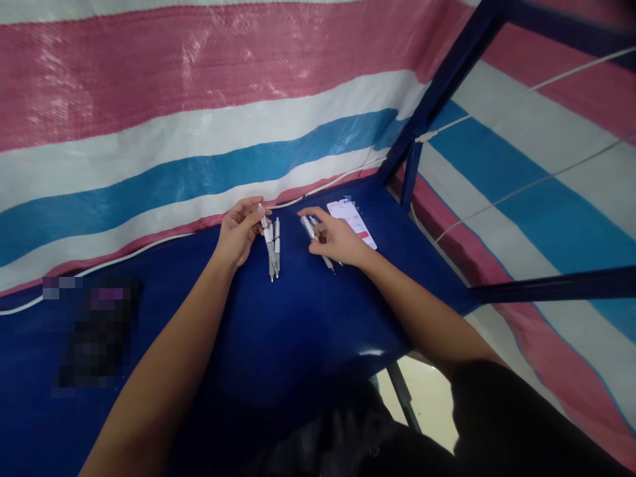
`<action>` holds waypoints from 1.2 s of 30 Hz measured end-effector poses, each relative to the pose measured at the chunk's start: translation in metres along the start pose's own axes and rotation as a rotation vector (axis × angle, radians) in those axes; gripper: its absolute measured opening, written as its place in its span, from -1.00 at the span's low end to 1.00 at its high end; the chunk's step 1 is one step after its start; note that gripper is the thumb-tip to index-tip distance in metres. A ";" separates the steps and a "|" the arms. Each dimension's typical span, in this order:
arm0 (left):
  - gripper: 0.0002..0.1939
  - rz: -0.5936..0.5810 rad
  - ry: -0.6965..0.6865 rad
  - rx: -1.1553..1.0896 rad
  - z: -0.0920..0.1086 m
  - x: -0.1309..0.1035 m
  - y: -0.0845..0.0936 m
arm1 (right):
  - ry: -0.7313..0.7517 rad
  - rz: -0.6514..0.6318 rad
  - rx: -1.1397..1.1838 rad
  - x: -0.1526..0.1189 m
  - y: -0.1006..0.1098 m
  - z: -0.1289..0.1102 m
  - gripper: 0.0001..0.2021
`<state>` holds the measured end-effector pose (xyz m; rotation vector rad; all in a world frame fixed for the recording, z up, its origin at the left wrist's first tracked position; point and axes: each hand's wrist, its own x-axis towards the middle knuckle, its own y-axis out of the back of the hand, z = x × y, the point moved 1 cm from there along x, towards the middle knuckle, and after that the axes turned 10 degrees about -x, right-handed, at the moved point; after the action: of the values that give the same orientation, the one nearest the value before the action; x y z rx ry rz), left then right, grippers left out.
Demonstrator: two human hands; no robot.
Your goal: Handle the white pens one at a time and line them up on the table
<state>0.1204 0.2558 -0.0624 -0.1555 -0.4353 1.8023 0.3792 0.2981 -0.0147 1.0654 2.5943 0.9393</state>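
My left hand (pixel 241 232) pinches the top of a white-and-grey pen (pixel 269 242) between thumb and fingers, its tip pointing toward me. Close beside it, another similar pen (pixel 277 246) lies on the dark blue table. To the right, my right hand (pixel 338 240) is curled over more white pens (pixel 308 227), whose tips stick out below the fingers. The fingers partly cover these pens, so how firmly they are held is hard to see. Just beyond my right hand a phone (pixel 365 232) with a lit screen lies on the table.
A blurred dark object (pixel 99 334) lies at the left on the blue table (pixel 278 344). Striped sheeting (pixel 199 119) hangs behind, with a white cable (pixel 134 252) along the table's back edge. Dark blue metal frame bars (pixel 437 86) stand at the right.
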 end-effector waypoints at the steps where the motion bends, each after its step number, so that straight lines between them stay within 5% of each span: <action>1: -0.65 -0.006 0.001 0.016 0.000 0.000 0.001 | -0.003 0.003 -0.005 0.000 0.001 0.000 -0.32; 25: -0.61 -0.017 0.054 0.024 0.001 -0.001 -0.001 | 0.057 -0.138 -0.124 -0.005 0.002 -0.009 -0.29; 36: -0.59 0.013 0.071 -0.047 0.005 -0.002 -0.007 | 0.058 -0.083 -0.140 -0.005 0.001 -0.007 -0.31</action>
<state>0.1257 0.2540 -0.0556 -0.2542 -0.4269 1.7944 0.3805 0.2919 -0.0086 0.9013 2.5525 1.1284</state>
